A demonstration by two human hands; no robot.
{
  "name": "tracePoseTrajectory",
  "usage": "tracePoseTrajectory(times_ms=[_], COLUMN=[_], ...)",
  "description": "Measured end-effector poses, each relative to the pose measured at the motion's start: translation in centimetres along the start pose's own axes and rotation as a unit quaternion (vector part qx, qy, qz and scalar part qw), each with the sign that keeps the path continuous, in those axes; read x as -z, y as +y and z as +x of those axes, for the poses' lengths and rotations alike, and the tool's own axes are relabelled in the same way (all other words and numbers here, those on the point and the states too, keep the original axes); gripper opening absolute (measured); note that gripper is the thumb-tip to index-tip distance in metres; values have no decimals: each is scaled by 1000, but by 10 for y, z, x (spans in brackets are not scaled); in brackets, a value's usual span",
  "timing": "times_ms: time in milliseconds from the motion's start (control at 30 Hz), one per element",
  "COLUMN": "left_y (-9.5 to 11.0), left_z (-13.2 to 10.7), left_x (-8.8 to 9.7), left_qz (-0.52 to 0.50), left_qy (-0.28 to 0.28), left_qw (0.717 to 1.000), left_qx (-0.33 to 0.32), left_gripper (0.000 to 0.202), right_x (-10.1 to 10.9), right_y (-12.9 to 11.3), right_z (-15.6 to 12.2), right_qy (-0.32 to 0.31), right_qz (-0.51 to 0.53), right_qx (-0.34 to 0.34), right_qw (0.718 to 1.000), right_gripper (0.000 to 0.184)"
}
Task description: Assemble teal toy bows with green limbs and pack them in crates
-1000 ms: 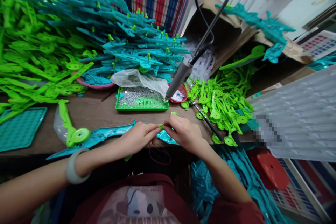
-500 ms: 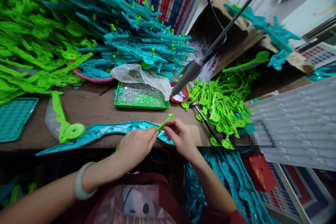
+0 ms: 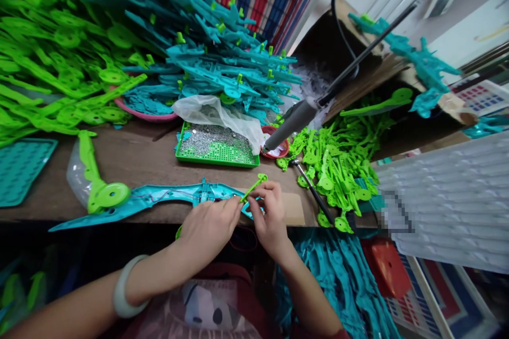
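Observation:
A long turquoise plastic shell (image 3: 167, 194) with a thin reddish wire inside lies along the table's front edge. My left hand (image 3: 210, 225) reaches across its right part, thumb and fingers closed on a slim lime-green plastic piece (image 3: 253, 187) that points up and right. Close beside it, my right hand (image 3: 271, 220) has its fingertips pinched together near the shell's right end. Whatever is between those fingertips is too small or hidden to name. On the shell's left part rests a lime-green part with a round disc (image 3: 113, 194), joined to a clear plastic piece (image 3: 77, 175).
Behind the hands stands a green tray (image 3: 218, 161) of small metal screws, partly covered by a plastic bag. A grey electric screwdriver (image 3: 292, 122) hangs at a slant over a red basket (image 3: 280, 148). Green parts (image 3: 334, 164) and a black-handled tool (image 3: 314, 190) lie to the right.
The view has shifted slightly. My right hand has turned a little more upright beside the green piece. My left hand keeps its hold on that piece.

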State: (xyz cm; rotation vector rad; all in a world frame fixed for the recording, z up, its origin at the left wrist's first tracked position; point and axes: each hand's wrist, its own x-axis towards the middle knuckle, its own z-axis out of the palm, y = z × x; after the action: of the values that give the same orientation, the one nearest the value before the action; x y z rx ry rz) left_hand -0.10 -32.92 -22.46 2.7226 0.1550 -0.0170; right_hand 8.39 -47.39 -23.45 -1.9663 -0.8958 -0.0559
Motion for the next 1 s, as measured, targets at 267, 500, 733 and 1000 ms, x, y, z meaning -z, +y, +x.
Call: tracePoseTrajectory(times_ms=[267, 500, 733, 1000], left_y=[-2, -6, -22, 28], left_z=[-4, 2, 30, 53], left_x=[-17, -25, 2, -4], left_qz=[-48, -180, -208, -497], left_qy=[141, 184, 157, 12], left_qw=[987, 960, 954, 856], left_qx=[-55, -114, -150, -143], left_gripper=[38, 36, 24, 75], right_x=[-4, -7, 29, 92], right_y=[-8, 4, 8, -23], right_z=[-5, 1, 9, 47], right_qy=[67, 32, 73, 340], right_qz=[99, 415, 274, 203], right_qx=[-78, -262, -173, 106], right_qw=[990, 871, 943, 912], right_gripper=[5, 39, 19, 19])
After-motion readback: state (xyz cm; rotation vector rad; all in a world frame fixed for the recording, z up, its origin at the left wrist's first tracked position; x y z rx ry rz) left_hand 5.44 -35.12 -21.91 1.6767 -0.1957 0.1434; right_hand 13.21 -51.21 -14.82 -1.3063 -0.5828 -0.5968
